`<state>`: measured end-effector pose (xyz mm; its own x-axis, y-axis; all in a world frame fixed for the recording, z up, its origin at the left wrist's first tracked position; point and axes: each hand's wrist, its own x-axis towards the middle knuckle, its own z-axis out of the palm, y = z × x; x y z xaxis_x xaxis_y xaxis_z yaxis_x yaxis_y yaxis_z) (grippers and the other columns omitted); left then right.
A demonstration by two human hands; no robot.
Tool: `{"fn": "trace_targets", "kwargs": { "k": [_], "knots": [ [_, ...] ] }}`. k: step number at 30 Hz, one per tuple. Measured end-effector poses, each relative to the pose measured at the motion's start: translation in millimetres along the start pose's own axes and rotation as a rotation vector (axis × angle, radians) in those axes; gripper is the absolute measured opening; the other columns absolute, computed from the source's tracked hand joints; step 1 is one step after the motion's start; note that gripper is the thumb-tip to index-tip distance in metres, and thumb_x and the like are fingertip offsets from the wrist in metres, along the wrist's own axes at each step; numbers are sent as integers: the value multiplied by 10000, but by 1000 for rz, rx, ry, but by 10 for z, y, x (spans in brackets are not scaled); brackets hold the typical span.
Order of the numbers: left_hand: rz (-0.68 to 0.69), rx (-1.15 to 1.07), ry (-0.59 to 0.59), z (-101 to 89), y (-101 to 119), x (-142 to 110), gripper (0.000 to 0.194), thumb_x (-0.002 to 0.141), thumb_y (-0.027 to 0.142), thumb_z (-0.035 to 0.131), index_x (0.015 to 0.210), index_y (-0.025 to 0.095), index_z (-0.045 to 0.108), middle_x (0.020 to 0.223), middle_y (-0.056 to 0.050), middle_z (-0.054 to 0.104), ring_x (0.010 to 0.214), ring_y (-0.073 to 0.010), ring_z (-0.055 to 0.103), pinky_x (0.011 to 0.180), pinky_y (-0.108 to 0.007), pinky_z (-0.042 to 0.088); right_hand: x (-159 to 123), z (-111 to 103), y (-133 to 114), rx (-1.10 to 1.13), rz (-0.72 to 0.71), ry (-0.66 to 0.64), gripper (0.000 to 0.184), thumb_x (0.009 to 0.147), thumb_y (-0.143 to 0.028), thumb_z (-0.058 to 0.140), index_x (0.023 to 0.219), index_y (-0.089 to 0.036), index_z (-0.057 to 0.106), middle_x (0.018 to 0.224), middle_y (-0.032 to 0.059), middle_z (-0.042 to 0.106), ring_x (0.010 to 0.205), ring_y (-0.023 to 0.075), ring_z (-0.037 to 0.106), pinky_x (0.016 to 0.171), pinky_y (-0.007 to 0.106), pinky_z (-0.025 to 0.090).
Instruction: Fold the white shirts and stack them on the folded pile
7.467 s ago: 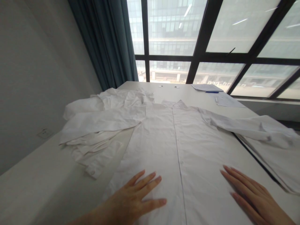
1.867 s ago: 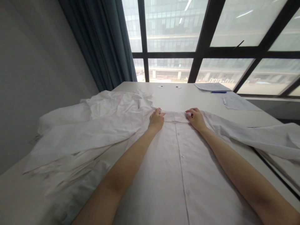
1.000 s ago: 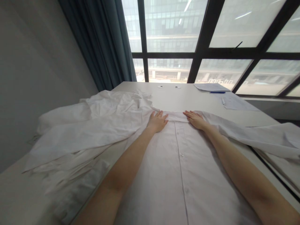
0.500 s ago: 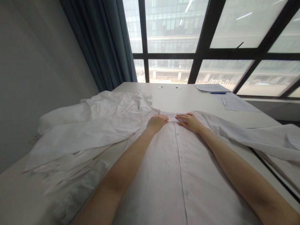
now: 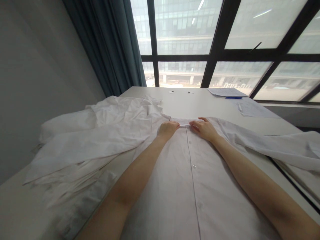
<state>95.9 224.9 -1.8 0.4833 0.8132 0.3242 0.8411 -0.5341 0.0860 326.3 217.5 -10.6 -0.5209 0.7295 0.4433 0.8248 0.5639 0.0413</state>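
Observation:
A white button-up shirt lies front side up, its placket and several small buttons running down the middle toward me. My left hand is closed at the left side of the shirt's collar, fingertips curled over the cloth. On the collar's other side, my right hand pinches the edge with thumb and forefinger, while another finger is raised. A short stretch of collar shows between the two hands. The right sleeve spreads out across the table.
More white garments lie heaped on the left of the white table. Papers and a blue pen rest at the far right. A dark curtain and framed windows stand behind. A dark seam crosses the table at right.
My right hand has shifted slightly right, and its fingers have bent from lying flat to gripping the collar edge. The left fingers have curled in more; the collar strip between the hands looks narrower.

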Motion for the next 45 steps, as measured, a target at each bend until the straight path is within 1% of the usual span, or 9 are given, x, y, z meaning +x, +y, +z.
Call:
{"fn": "trace_targets", "kwargs": {
  "k": [3,10,12,16,19,21,29,34,45],
  "knots": [
    [-15,6,20,19,1,14,229,974,329,499,1008,214,694,962,-53,724,871,-192,681,734,-270,480,2,0,-13,3,-25,12,222,945,-315,491,1061,-207,646,984,64,750,887,205,693,1036,411,348],
    [31,3,88,50,-18,21,224,966,314,517,940,182,697,925,-73,720,857,-201,677,733,-287,487,6,-13,-24,-19,-54,38,199,938,-219,479,1017,-207,661,992,63,731,896,206,666,1020,406,350],
    [77,-7,107,47,-6,23,207,967,293,517,965,181,690,951,-69,721,896,-199,672,769,-292,488,11,-23,-43,-28,-62,44,208,940,-216,477,1016,-202,670,992,68,718,906,211,653,1015,402,350],
    [231,-36,132,58,34,33,198,958,256,542,1127,226,641,1106,-29,699,1058,-166,627,894,-279,461,24,-34,-76,-41,-75,54,231,938,-195,466,1023,-190,681,961,78,700,909,213,635,1007,391,349],
    [366,-29,185,94,41,42,200,945,237,563,1130,237,640,1166,-21,678,1069,-164,621,912,-288,463,25,-24,-78,-47,-77,66,236,942,-195,459,1026,-184,679,952,79,693,907,208,628,1010,381,341],
    [404,-13,223,120,31,45,199,937,231,573,1123,239,646,1174,-21,673,1052,-167,627,899,-294,478,22,-13,-71,-48,-77,73,229,944,-204,461,1023,-182,675,947,77,691,900,206,628,1011,381,336],
    [417,7,195,169,-14,57,264,959,194,527,1206,234,612,1123,-26,685,1028,-143,629,908,-273,491,19,26,-59,-28,-62,90,172,920,-188,470,986,-193,629,929,68,700,866,204,640,1009,389,339],
    [399,14,195,188,-14,62,275,950,175,536,1214,212,600,1170,-34,671,1050,-145,623,914,-278,498,24,35,-60,-3,-31,106,181,902,-142,457,1031,-198,571,928,50,707,824,189,653,996,377,352],
    [404,11,176,166,-7,66,300,974,187,483,1261,208,568,1297,-56,612,1122,-152,595,955,-302,476,20,-20,-74,6,-27,88,121,883,-181,498,949,-207,596,1045,78,702,904,209,649,992,390,333]
  ]
}}
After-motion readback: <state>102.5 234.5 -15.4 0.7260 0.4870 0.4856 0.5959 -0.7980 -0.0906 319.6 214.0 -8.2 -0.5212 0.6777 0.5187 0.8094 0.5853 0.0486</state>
